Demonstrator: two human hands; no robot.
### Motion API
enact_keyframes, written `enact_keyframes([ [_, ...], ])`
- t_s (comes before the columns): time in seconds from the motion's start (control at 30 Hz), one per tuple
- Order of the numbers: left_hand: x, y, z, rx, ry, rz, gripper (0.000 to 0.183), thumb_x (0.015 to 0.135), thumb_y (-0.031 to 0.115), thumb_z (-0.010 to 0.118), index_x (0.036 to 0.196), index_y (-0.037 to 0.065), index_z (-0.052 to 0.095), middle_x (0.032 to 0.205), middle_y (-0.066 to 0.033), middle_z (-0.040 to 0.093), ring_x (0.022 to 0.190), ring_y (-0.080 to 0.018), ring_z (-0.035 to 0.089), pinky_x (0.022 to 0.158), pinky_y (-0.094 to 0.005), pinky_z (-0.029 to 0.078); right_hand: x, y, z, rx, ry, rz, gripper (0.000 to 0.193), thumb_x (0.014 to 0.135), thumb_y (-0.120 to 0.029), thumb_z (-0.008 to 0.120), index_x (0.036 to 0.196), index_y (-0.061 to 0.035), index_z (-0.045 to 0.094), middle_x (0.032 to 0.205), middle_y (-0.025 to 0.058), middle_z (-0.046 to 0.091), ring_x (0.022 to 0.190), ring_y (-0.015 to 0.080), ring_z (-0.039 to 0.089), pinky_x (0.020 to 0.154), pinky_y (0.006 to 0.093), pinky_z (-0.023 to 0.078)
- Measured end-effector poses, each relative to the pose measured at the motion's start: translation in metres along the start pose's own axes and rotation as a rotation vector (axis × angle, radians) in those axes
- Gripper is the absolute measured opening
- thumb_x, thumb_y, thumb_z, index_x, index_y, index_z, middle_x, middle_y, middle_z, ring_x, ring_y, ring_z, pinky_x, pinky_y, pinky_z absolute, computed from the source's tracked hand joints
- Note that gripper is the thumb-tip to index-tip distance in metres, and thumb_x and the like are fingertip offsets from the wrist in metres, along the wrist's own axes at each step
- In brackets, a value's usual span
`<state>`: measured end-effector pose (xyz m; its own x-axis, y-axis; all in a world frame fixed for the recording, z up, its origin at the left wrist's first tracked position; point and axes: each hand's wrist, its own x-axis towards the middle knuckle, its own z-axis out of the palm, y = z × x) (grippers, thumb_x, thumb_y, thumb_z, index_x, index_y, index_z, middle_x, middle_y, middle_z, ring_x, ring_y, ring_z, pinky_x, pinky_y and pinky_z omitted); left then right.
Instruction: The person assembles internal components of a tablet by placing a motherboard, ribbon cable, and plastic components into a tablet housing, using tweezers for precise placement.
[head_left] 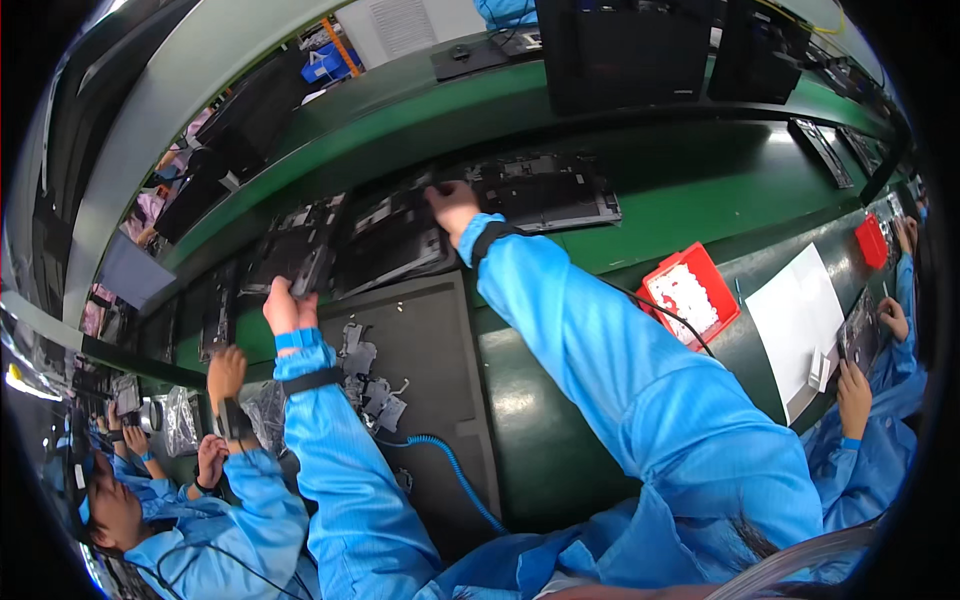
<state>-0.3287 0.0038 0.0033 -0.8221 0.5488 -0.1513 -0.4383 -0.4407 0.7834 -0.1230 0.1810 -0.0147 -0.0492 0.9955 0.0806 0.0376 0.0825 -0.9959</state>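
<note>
On green counter [690,200], middle laptop chassis [378,250] is touched at far-right corner by right hand [455,207]; left laptop chassis [290,250], at near edge by left hand [287,308]. Finger closure can't be told for either. Likely stiff, fairly light; rims should be gripped, inner faces spared.

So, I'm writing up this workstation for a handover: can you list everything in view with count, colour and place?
Laptop-like parts: several, black, along the bench
Bench: one, green, across the middle
Work tray: one, dark grey, centre
Loose pieces: many, silvery, on the work tray
Coiled cord: one, blue, lower centre
Red trays: two, red, right; the nearer holds white bits
Sheet: one, white, right
Screens: at least two, black, top
Co-workers: at least two, blue sleeves, both sides
Far-edge clutter: unclear
Left hand: one, bare, at a part's near end
Right hand: one, bare, farther along
</note>
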Motion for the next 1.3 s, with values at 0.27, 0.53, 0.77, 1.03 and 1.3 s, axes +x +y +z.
enact_keyframes([
  [0.27, -0.138, -0.008, 0.027, 0.222, -0.411, -0.035, 0.031, 0.074, -0.004, 0.045, 0.105, -0.003, 0.048, 0.096, -0.0120, 0.058, 0.083, -0.0208, 0.059, 0.077, -0.0318, 0.050, 0.070, -0.024, -0.094, -0.371, 0.112, -0.189, 0.032, 0.082, -0.018, 0.052, 0.109, -0.0018, 0.056, 0.104, 0.0242, 0.061, 0.101, 0.0393, 0.057, 0.087, 0.0436, 0.046],
  [0.53, -0.270, -0.071, 0.027, 0.437, -0.592, -0.295, 0.056, 0.068, -0.010, 0.042, 0.122, -0.001, 0.033, 0.113, -0.0134, 0.048, 0.103, -0.0205, 0.052, 0.092, -0.0342, 0.044, 0.057, -0.034, -0.233, -1.059, -0.054, 0.161, 0.049, 0.079, -0.031, 0.060, 0.121, -0.0062, 0.054, 0.119, 0.0194, 0.057, 0.112, 0.0326, 0.054, 0.096, 0.0372, 0.042],
  [0.77, -0.313, -0.106, -0.009, 0.871, -0.873, -0.188, 0.055, 0.078, -0.004, 0.051, 0.126, -0.001, 0.025, 0.116, -0.0197, 0.048, 0.112, -0.0241, 0.047, 0.098, -0.0330, 0.035, 0.070, -0.010, -0.234, -1.108, -0.166, 0.168, 0.046, 0.072, -0.037, 0.072, 0.106, -0.0065, 0.066, 0.116, 0.0155, 0.060, 0.108, 0.0314, 0.056, 0.093, 0.0347, 0.045],
  [1.03, -0.303, -0.068, -0.021, 1.659, -0.532, 0.706, 0.044, 0.074, 0.010, 0.066, 0.113, -0.001, 0.051, 0.113, -0.0235, 0.047, 0.098, -0.0413, 0.049, 0.085, -0.0455, 0.042, 0.067, -0.013, -0.222, 0.196, -0.084, 0.416, 0.014, 0.078, -0.005, 0.064, 0.088, 0.0048, 0.062, 0.085, 0.0141, 0.063, 0.078, 0.0272, 0.062, 0.068, 0.0439, 0.051],
  [1.3, -0.318, -0.068, -0.036, 1.888, -0.614, 0.661, 0.037, 0.077, 0.016, 0.063, 0.105, -0.003, 0.050, 0.092, -0.0207, 0.054, 0.083, -0.0380, 0.053, 0.072, -0.0433, 0.046, -0.042, -0.110, -0.216, 0.486, 0.004, 0.201, 0.008, 0.079, 0.001, 0.060, 0.085, 0.0010, 0.056, 0.085, 0.0099, 0.058, 0.078, 0.0211, 0.059, 0.070, 0.0398, 0.052],
])
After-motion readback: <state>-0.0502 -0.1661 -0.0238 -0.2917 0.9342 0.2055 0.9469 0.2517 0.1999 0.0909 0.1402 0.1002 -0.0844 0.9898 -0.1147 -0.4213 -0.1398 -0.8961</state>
